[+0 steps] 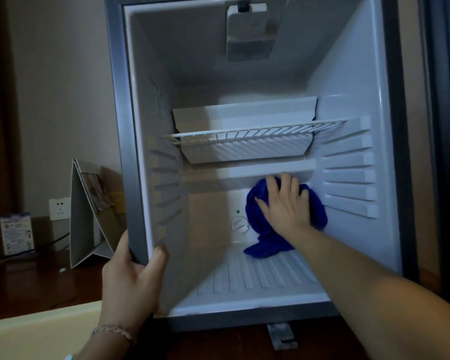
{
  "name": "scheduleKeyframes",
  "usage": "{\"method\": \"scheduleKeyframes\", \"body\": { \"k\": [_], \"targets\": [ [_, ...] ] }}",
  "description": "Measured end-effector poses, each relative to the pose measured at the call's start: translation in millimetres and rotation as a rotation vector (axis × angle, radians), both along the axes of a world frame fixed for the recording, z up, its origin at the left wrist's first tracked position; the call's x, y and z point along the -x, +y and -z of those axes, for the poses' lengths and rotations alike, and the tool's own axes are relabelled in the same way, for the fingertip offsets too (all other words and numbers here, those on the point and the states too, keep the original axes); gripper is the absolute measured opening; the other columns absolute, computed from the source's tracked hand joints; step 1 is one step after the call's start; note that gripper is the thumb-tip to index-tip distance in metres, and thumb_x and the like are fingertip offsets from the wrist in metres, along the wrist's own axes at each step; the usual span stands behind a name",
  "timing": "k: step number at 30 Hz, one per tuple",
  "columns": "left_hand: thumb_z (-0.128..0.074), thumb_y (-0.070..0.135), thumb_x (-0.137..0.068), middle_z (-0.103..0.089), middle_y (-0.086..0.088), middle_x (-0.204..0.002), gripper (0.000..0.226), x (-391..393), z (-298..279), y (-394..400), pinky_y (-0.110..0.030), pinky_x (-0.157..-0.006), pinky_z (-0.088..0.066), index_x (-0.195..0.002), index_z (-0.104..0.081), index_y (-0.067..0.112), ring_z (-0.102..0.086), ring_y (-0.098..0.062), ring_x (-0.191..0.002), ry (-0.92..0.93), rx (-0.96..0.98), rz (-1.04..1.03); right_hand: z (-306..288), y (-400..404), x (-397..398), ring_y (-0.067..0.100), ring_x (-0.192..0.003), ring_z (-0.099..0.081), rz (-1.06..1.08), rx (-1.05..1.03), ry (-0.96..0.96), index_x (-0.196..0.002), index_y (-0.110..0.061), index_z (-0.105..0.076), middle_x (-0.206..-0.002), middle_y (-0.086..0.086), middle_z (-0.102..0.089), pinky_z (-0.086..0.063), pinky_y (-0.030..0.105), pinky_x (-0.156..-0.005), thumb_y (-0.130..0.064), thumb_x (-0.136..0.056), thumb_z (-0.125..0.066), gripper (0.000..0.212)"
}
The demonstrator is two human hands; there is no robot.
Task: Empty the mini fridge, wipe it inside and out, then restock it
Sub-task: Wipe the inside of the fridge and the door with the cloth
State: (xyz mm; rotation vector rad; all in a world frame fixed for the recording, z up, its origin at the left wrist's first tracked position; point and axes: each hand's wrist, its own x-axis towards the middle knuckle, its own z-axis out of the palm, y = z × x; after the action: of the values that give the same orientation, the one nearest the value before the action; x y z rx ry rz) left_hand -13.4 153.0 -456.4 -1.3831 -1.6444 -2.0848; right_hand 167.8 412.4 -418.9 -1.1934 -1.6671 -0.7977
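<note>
The mini fridge (130, 152) stands open in front of me, its white inside holding no food or drinks. One white wire shelf (244, 135) sits at mid height. My right hand (286, 203) reaches deep inside and presses a blue cloth (255, 216) flat against the back wall, fingers spread, just right of the round thermostat dial (240, 224). A tail of the cloth hangs down onto the ribbed floor. My left hand (133, 276) grips the fridge's left front frame near the bottom, thumb inside the opening and fingers wrapped round the outer edge.
The fridge rests on a dark wooden surface (37, 287). Left of it stand a folded card stand (89, 214), a small printed box (16, 232) and a wall socket (59, 208) with a cable. A pale yellow surface (37, 331) lies at the lower left. A metal hinge bracket (282, 335) juts below the fridge.
</note>
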Motion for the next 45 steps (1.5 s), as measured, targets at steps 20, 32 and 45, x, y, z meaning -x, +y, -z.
{"method": "scheduleKeyframes", "body": {
  "k": [20,32,45],
  "targets": [
    [-0.065,0.029,-0.084,-0.066,0.006,-0.075,0.030,1,4,4,-0.042,-0.068,-0.059,-0.110,-0.056,0.040,-0.065,-0.013,-0.070,-0.045,-0.017,0.014,11,-47,59,0.038,-0.114,-0.042,-0.211,0.532,0.401,-0.126,-0.015,-0.033,-0.129,0.015,-0.031,-0.053,0.041,-0.070,-0.043,-0.094,-0.060,0.051],
    [-0.066,0.016,-0.085,-0.065,0.000,-0.073,0.030,5,7,8,-0.043,-0.068,-0.056,-0.105,-0.059,0.038,-0.061,-0.012,-0.070,-0.033,0.001,-0.014,14,-81,137,0.044,-0.123,-0.037,-0.300,0.486,0.033,-0.137,-0.015,-0.031,-0.134,0.020,-0.032,-0.047,0.044,-0.080,-0.033,-0.093,-0.063,0.057],
    [-0.067,0.017,-0.088,-0.068,0.015,-0.082,0.032,8,5,6,-0.039,-0.071,-0.060,-0.111,-0.057,0.037,-0.066,0.003,-0.075,-0.014,-0.007,0.023,11,-44,58,0.037,-0.120,-0.041,-0.321,0.466,0.084,-0.123,-0.017,-0.034,-0.126,0.014,-0.039,-0.049,0.043,-0.077,-0.041,-0.085,-0.070,0.057]
  ]
}}
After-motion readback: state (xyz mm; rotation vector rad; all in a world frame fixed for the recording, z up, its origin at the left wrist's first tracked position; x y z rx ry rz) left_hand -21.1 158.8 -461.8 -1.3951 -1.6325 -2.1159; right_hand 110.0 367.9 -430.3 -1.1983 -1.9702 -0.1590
